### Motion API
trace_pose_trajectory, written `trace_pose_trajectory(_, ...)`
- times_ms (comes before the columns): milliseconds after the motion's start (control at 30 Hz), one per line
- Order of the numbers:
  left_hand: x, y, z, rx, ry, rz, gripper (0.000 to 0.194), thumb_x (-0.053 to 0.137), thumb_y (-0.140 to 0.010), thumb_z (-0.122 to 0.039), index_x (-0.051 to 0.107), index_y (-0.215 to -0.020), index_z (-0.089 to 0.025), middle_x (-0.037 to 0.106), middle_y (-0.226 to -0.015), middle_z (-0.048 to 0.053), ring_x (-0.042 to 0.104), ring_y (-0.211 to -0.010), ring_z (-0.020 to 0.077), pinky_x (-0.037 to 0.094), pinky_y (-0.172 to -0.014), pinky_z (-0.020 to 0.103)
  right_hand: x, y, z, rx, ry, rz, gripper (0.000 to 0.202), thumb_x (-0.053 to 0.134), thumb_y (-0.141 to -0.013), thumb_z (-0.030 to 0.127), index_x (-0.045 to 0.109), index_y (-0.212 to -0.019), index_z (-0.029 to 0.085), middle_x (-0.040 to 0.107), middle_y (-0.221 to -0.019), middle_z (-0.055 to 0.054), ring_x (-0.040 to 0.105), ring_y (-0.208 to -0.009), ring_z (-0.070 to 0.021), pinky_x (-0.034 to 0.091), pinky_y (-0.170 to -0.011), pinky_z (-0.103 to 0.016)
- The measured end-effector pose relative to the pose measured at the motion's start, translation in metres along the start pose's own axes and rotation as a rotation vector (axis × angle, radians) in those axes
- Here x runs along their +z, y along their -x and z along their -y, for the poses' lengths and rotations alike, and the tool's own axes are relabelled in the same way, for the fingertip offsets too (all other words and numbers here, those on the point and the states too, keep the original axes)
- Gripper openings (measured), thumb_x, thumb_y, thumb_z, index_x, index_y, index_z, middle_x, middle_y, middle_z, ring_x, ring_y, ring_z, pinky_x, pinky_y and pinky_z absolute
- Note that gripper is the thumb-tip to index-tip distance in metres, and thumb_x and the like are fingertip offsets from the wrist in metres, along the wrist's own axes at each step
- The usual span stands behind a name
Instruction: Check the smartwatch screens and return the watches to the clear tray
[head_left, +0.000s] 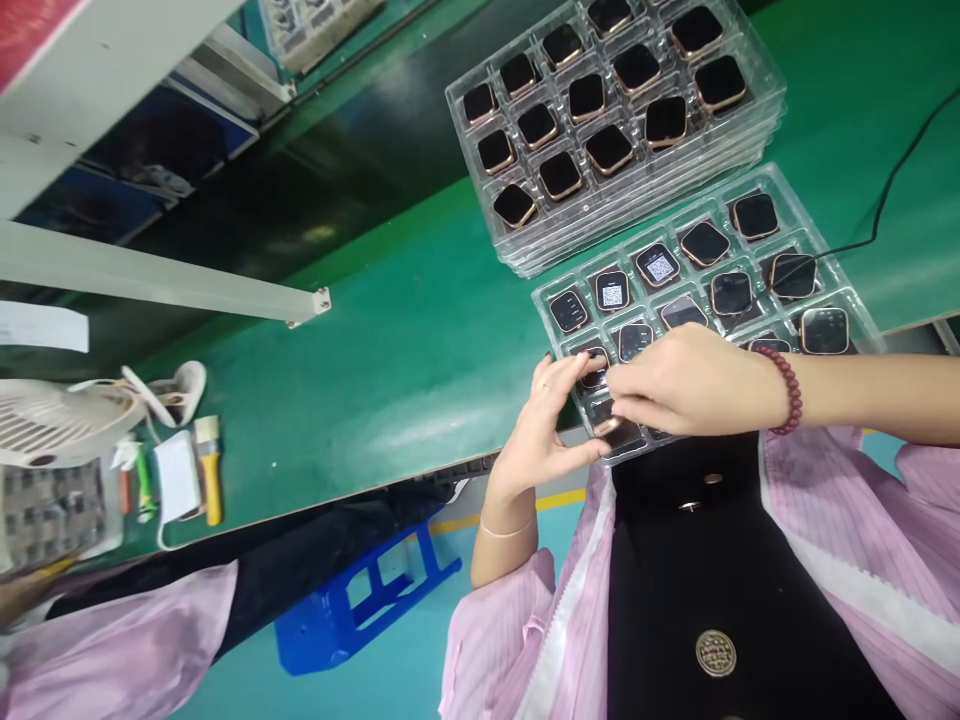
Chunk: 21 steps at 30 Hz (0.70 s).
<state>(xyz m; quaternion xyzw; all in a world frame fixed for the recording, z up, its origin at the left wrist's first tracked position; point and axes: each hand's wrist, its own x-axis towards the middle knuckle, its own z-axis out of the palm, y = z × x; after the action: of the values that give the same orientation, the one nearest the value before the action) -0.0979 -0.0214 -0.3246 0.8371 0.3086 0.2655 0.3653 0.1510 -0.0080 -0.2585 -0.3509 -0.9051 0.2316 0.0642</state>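
A clear plastic tray [806, 225] of square smartwatch faces lies at the bench's front edge. Two watches, one a smartwatch with a QR code [613, 291] and its neighbour [660, 265], show white codes; others have dark screens or small text. My left hand [536, 425] is at the tray's near left corner, thumb and fingers apart, fingertips by a smartwatch [595, 366] in its pocket. Over the same corner, my right hand [690, 380] has its fingers bent and pressed together beside that watch. What its fingertips grip, if anything, is hidden.
Behind stands a stack of clear trays [637, 205] with dark watches. A black cable [892, 185] crosses to the tray. Left are a white fan [64, 420], a brush [210, 470], a shelf post [187, 275], a blue stool [337, 620] and another person's pink sleeve [142, 640].
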Motion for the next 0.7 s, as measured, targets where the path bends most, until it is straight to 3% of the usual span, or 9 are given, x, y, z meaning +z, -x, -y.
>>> trace_pose_trajectory(100,0.006,-0.002,-0.001,-0.040,0.020,-0.021,0.088,0.072,-0.091,-0.051,0.028,-0.163,-0.028,0.075,-0.120,0.010,0.067,-0.119,0.0300,0.014,-0.126,0.064,0.000,-0.007,-0.012,0.141,-0.013,-0.083,0.031,0.047,-0.102,0.030,0.071,-0.091,0.016,0.070,-0.068,-0.004,0.055,-0.058,-0.0152,0.022,-0.056,-0.028)
trace_pose_trajectory(200,0.008,-0.004,-0.002,-0.097,0.071,-0.101,0.078,0.069,-0.095,-0.042,0.032,-0.162,-0.028,0.078,-0.102,0.004,0.073,-0.102,0.0242,0.015,-0.127,0.064,0.004,-0.010,-0.019,0.230,0.004,-0.080,0.031,0.048,-0.101,0.032,0.072,-0.090,0.016,0.068,-0.066,-0.004,0.052,-0.057,-0.0152,0.021,-0.056,-0.028)
trace_pose_trajectory(400,0.010,-0.001,0.002,-0.105,0.123,-0.142,0.058,0.072,-0.092,-0.039,0.056,-0.147,-0.031,0.078,-0.104,0.004,0.073,-0.091,0.0214,0.013,-0.129,0.063,0.007,-0.011,-0.023,0.223,-0.040,-0.061,0.030,0.049,-0.100,0.032,0.071,-0.086,0.017,0.066,-0.064,-0.003,0.051,-0.055,-0.0144,0.021,-0.056,-0.028)
trace_pose_trajectory(533,0.010,0.002,0.005,-0.093,0.091,-0.153,0.050,0.071,-0.093,-0.041,0.062,-0.140,-0.028,0.077,-0.101,0.004,0.071,-0.088,0.0205,0.016,-0.128,0.062,0.007,-0.011,-0.019,0.191,-0.057,-0.058,0.028,0.049,-0.099,0.030,0.070,-0.085,0.018,0.068,-0.067,-0.003,0.053,-0.057,-0.0148,0.022,-0.057,-0.028)
trace_pose_trajectory(633,0.007,0.001,-0.002,-0.014,-0.001,-0.076,0.038,0.068,-0.094,-0.033,0.066,-0.131,-0.027,0.076,-0.102,0.003,0.070,-0.094,0.0199,0.013,-0.128,0.062,0.004,-0.003,-0.016,0.164,-0.022,-0.082,0.022,0.053,-0.098,0.028,0.068,-0.086,0.018,0.071,-0.072,-0.005,0.057,-0.060,-0.0155,0.022,-0.057,-0.028)
trace_pose_trajectory(700,0.005,0.001,-0.009,0.019,-0.130,-0.009,0.031,0.063,-0.095,-0.020,0.068,-0.124,-0.026,0.076,-0.101,0.002,0.069,-0.099,0.0194,0.013,-0.127,0.061,-0.002,0.008,-0.027,0.191,-0.033,-0.157,0.019,0.054,-0.098,0.026,0.067,-0.086,0.018,0.072,-0.073,-0.004,0.058,-0.061,-0.0150,0.025,-0.057,-0.028)
